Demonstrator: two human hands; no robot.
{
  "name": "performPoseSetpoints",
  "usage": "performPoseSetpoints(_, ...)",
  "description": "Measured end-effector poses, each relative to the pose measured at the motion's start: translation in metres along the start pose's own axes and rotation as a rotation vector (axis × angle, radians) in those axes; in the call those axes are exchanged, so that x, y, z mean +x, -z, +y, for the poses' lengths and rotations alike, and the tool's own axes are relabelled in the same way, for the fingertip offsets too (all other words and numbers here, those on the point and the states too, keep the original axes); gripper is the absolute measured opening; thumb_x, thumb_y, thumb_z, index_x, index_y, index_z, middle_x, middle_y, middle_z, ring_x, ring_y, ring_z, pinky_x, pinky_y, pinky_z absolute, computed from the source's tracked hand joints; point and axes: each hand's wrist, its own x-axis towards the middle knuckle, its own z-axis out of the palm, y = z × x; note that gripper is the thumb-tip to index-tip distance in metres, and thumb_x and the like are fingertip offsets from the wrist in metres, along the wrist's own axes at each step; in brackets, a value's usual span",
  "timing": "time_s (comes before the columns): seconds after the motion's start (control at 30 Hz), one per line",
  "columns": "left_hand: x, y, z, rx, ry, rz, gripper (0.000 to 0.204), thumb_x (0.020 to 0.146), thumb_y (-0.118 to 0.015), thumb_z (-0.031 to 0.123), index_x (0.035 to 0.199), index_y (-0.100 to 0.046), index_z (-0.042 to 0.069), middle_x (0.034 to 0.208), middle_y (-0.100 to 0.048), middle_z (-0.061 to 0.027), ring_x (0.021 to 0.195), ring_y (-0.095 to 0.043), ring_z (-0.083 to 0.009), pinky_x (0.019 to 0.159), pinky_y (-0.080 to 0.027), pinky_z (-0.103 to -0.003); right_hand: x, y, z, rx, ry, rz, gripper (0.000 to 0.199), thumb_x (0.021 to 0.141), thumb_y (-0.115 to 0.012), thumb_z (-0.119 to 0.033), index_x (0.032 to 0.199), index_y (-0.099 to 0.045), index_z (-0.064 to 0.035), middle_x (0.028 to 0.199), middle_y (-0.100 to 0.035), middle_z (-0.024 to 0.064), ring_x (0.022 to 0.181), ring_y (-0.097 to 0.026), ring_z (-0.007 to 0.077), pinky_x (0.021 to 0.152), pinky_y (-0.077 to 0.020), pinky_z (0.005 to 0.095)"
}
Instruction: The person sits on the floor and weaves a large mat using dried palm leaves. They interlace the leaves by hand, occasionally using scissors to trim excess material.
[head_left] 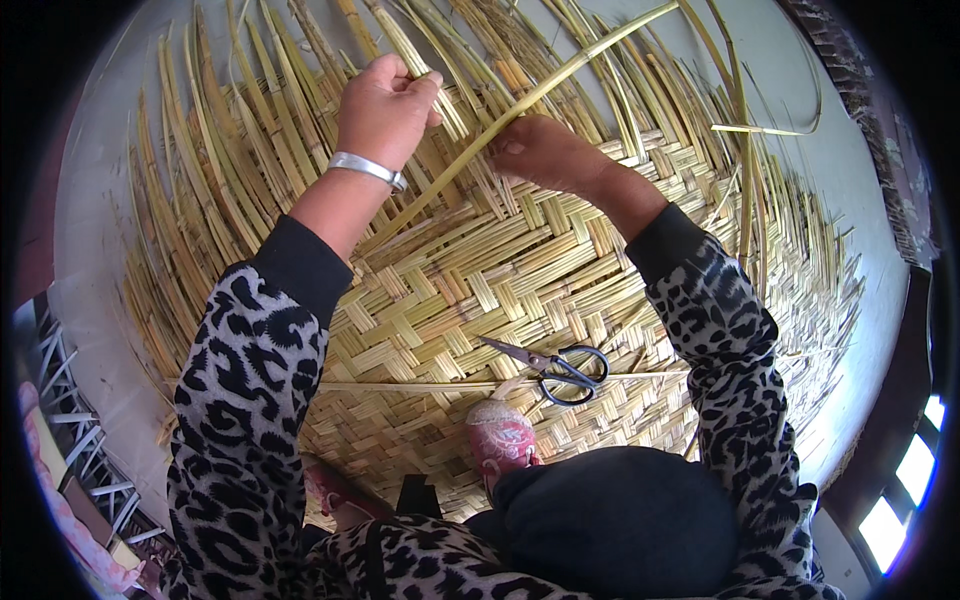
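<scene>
A partly woven reed mat (440, 320) spreads below me, plaited near my feet and ending in loose strips on its far side. My left hand (382, 115), with a silver bracelet at the wrist, is closed around a flat reed strip (400, 40) that points away from me. Just to its right, my right hand (555, 158) is curled low over the weave's edge; its fingertips are partly hidden and I cannot make out what they grip. A long reed strip (590, 55) runs diagonally between the hands, passing over the right hand's fingers.
Open scissors (546, 364) lie on the mat near my shoe (500, 437). Loose strips (742, 130) stick out at the far right. A pale floor (90, 260) surrounds the mat, with a metal rack (95, 450) at the left edge.
</scene>
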Motion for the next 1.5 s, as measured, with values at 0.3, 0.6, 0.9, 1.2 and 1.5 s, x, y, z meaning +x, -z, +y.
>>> performPoseSetpoints(0.3,-0.013,-0.02,-0.01,-0.395,0.371,-0.137,0.022,0.085,-0.074,0.026,0.083,-0.065,0.006,0.08,-0.066,-0.0017,0.073,-0.06,-0.0109,0.063,-0.05,-0.026,-0.01,0.008,0.0,0.126,-0.185,0.004,0.033,0.086,-0.066,-0.028,0.104,-0.068,-0.001,0.089,-0.072,0.0116,0.083,-0.069,0.0217,0.081,-0.0547,0.0351)
performPoseSetpoints(0.6,-0.028,-0.022,-0.031,-0.444,0.405,-0.069,0.021,0.085,-0.074,0.021,0.081,-0.064,0.003,0.075,-0.063,-0.0007,0.065,-0.057,-0.0088,0.059,-0.047,-0.026,-0.009,-0.002,-0.006,-0.049,-0.136,0.136,0.028,0.081,-0.07,-0.034,0.084,-0.07,-0.0062,0.076,-0.068,0.0114,0.072,-0.067,0.0275,0.073,-0.0543,0.0376)
performPoseSetpoints(0.9,-0.024,-0.03,-0.011,-0.537,0.526,-0.139,0.021,0.082,-0.077,0.019,0.08,-0.066,0.001,0.074,-0.066,-0.0035,0.061,-0.06,-0.0098,0.058,-0.048,-0.026,-0.02,-0.007,-0.011,0.065,-0.102,0.112,0.025,0.086,-0.068,-0.026,0.091,-0.07,-0.0016,0.077,-0.069,0.0112,0.073,-0.068,0.0245,0.072,-0.0541,0.0343)
performPoseSetpoints(1.2,-0.016,-0.047,-0.021,-0.24,0.315,-0.087,0.027,0.076,-0.079,0.023,0.08,-0.07,-0.002,0.07,-0.068,-0.0076,0.061,-0.062,-0.013,0.061,-0.05,-0.03,-0.027,-0.017,-0.018,-0.187,-0.025,0.223,0.026,0.088,-0.063,-0.025,0.087,-0.068,-0.0003,0.079,-0.069,0.018,0.075,-0.069,0.0334,0.074,-0.0563,0.0413)
performPoseSetpoints(1.5,-0.026,-0.039,-0.032,-0.352,0.192,-0.107,0.021,0.085,-0.072,0.018,0.095,-0.073,0.0,0.077,-0.071,-0.0063,0.068,-0.062,-0.0098,0.064,-0.051,-0.027,-0.009,0.011,0.013,0.727,-0.144,-0.32,0.029,0.096,-0.061,-0.026,0.108,-0.063,0.0005,0.085,-0.068,0.0061,0.074,-0.068,0.0131,0.07,-0.0572,0.0254)
